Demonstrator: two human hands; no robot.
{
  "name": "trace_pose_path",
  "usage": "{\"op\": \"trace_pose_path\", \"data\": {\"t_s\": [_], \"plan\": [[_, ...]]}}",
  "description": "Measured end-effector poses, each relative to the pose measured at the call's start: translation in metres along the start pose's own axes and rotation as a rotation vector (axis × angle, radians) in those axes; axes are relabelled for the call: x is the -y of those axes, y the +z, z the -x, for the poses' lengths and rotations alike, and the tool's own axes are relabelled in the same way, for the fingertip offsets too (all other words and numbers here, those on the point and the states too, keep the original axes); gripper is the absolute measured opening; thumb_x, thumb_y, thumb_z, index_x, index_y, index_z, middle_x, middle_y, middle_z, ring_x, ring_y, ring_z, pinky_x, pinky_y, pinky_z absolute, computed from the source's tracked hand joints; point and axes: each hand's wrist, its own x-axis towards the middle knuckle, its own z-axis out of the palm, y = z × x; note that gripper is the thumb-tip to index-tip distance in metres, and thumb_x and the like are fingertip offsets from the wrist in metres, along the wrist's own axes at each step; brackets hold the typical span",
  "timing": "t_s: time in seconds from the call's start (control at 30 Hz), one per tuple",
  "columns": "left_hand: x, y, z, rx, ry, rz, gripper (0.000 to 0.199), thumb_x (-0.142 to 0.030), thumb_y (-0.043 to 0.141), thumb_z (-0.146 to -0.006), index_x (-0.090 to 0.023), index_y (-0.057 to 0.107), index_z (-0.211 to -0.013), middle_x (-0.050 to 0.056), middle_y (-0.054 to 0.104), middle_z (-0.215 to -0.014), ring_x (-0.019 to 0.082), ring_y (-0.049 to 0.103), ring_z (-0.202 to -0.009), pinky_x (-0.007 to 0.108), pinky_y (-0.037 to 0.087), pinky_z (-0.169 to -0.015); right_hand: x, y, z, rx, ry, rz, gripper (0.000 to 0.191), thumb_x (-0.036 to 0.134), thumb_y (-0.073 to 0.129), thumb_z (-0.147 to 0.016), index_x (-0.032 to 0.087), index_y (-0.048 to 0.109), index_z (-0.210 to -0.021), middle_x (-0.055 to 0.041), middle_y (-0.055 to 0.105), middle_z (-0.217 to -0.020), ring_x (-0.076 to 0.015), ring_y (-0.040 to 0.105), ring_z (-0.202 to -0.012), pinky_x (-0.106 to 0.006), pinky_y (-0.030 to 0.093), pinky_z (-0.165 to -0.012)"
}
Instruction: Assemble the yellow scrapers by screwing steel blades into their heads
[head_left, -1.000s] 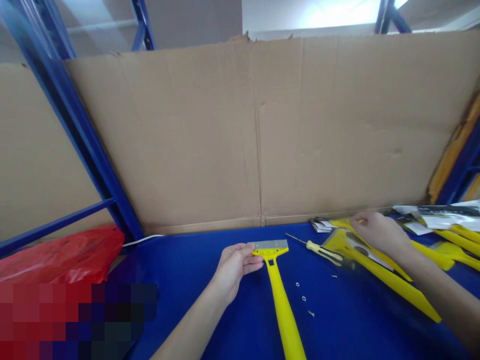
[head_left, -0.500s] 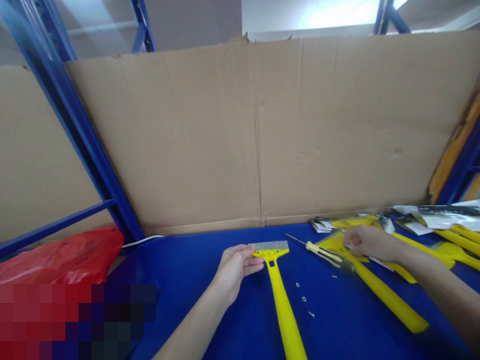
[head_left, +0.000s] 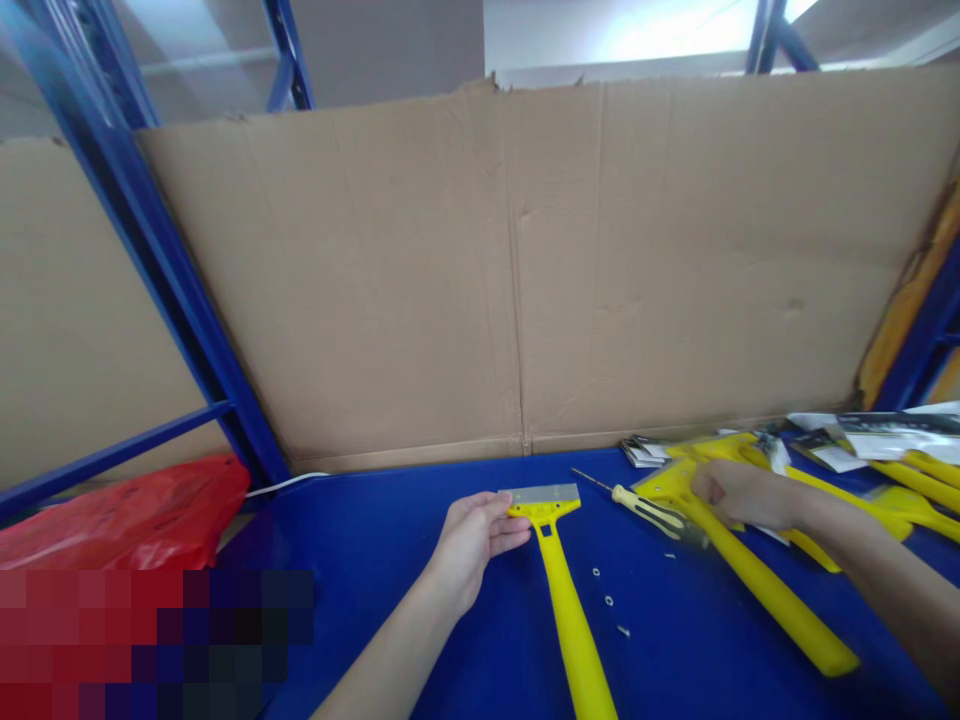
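Note:
My left hand [head_left: 476,540] pinches the left end of a yellow scraper [head_left: 566,610] at its head, where a flat metal blade [head_left: 544,493] runs across the top. The scraper's long handle points toward me and runs out of the bottom edge. On the right, my right hand [head_left: 746,493] is curled at the neck of a second yellow scraper [head_left: 772,597]; its fingertips are partly hidden. A screwdriver [head_left: 649,510] with a pale handle and thin shaft lies beside that scraper's head. Between the two scrapers are two small nuts [head_left: 609,601] and two small screws [head_left: 623,631].
More yellow scrapers [head_left: 926,510] and packaging [head_left: 900,435] are heaped at the right on the blue table [head_left: 360,560]. A cardboard wall [head_left: 390,300] stands behind it. Red plastic [head_left: 150,510] lies at the left by a blue metal post [head_left: 195,330].
My right hand has shifted slightly right and down, and the handle end of its scraper has swung a little toward me. My left hand keeps its hold almost unmoved.

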Motion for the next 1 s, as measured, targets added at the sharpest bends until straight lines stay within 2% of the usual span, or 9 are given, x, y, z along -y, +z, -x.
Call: {"op": "trace_pose_path", "data": {"t_s": [0.1, 0.17, 0.33, 0.43, 0.53, 0.67, 0.83, 0.9, 1.0], "plan": [[-0.001, 0.000, 0.000, -0.004, -0.002, 0.004, 0.002, -0.010, 0.056, -0.084, -0.008, 0.056, -0.085, 0.013, 0.071, -0.068, 0.010, 0.064, -0.049, 0.020, 0.057, -0.054, 0.001, -0.004, 0.001, 0.046, 0.039, -0.018, 0.021, 0.002, 0.048, -0.042, 0.021, 0.039, -0.039, 0.0065, 0.041, -0.039, -0.0097, 0.039, -0.041, -0.023, 0.024, -0.042], [-0.001, 0.001, -0.001, -0.008, -0.001, 0.006, 0.002, -0.010, 0.056, -0.084, -0.008, 0.056, -0.085, 0.013, 0.071, -0.068, 0.011, 0.064, -0.049, 0.021, 0.057, -0.054, -0.002, -0.011, 0.002, 0.016, 0.079, -0.028, 0.022, 0.002, 0.052, -0.044, 0.022, 0.042, -0.040, 0.0060, 0.043, -0.040, -0.0106, 0.040, -0.042, -0.024, 0.026, -0.044], [0.000, 0.002, -0.001, -0.021, -0.003, 0.015, 0.002, -0.009, 0.056, -0.084, -0.008, 0.055, -0.085, 0.014, 0.071, -0.070, 0.011, 0.065, -0.049, 0.022, 0.057, -0.054, -0.012, -0.043, 0.001, -0.200, 0.233, -0.087, 0.022, 0.001, 0.058, -0.047, 0.023, 0.054, -0.046, -0.0005, 0.052, -0.044, -0.0169, 0.048, -0.048, -0.031, 0.032, -0.053], [0.001, 0.001, -0.001, -0.022, -0.007, 0.024, 0.002, -0.009, 0.056, -0.084, -0.009, 0.055, -0.083, 0.015, 0.071, -0.070, 0.012, 0.065, -0.049, 0.022, 0.057, -0.054, 0.001, -0.052, 0.001, -0.306, 0.269, -0.216, 0.021, 0.001, 0.061, -0.050, 0.022, 0.057, -0.052, -0.0020, 0.053, -0.046, -0.0183, 0.050, -0.048, -0.032, 0.034, -0.054], [0.001, 0.001, -0.002, -0.020, -0.005, 0.028, 0.002, -0.009, 0.057, -0.083, -0.009, 0.055, -0.083, 0.015, 0.072, -0.071, 0.012, 0.065, -0.050, 0.022, 0.057, -0.054, 0.032, -0.041, 0.004, -0.280, 0.246, -0.463, 0.012, 0.013, 0.065, -0.059, 0.020, 0.061, -0.068, -0.0034, 0.060, -0.056, -0.0175, 0.053, -0.046, -0.031, 0.039, -0.049], [0.001, 0.001, -0.001, -0.017, -0.003, 0.038, 0.003, -0.009, 0.056, -0.083, -0.009, 0.056, -0.080, 0.013, 0.071, -0.068, 0.012, 0.065, -0.049, 0.022, 0.057, -0.054, 0.072, -0.009, 0.011, -0.141, 0.191, -0.832, 0.014, 0.029, 0.063, -0.069, 0.019, 0.061, -0.078, -0.0062, 0.066, -0.071, -0.0180, 0.064, -0.060, -0.028, 0.050, -0.054], [0.002, 0.002, 0.000, -0.007, -0.002, 0.055, 0.006, -0.009, 0.058, -0.082, -0.011, 0.055, -0.077, 0.011, 0.070, -0.066, 0.012, 0.065, -0.050, 0.022, 0.057, -0.054, 0.094, 0.021, 0.015, -0.020, 0.146, -1.106, 0.018, 0.034, 0.069, -0.067, 0.019, 0.061, -0.069, 0.0031, 0.053, -0.051, -0.0073, 0.045, -0.038, -0.019, 0.034, -0.035], [0.003, 0.002, 0.000, -0.005, -0.001, 0.053, 0.005, -0.009, 0.058, -0.082, -0.010, 0.055, -0.078, 0.011, 0.070, -0.065, 0.012, 0.065, -0.050, 0.022, 0.057, -0.054, 0.098, 0.027, 0.016, 0.031, 0.112, -1.202, 0.016, 0.030, 0.069, -0.064, 0.019, 0.064, -0.075, 0.0016, 0.058, -0.054, -0.0093, 0.052, -0.044, -0.020, 0.039, -0.040], [0.002, 0.002, 0.000, -0.003, -0.002, 0.042, 0.003, -0.009, 0.057, -0.082, -0.009, 0.056, -0.080, 0.011, 0.070, -0.065, 0.012, 0.064, -0.049, 0.021, 0.057, -0.054, 0.105, 0.032, 0.019, 0.105, 0.041, -1.320, 0.028, 0.026, 0.065, -0.056, 0.019, 0.067, -0.082, -0.0062, 0.069, -0.079, -0.0177, 0.064, -0.071, -0.028, 0.051, -0.058]]}}
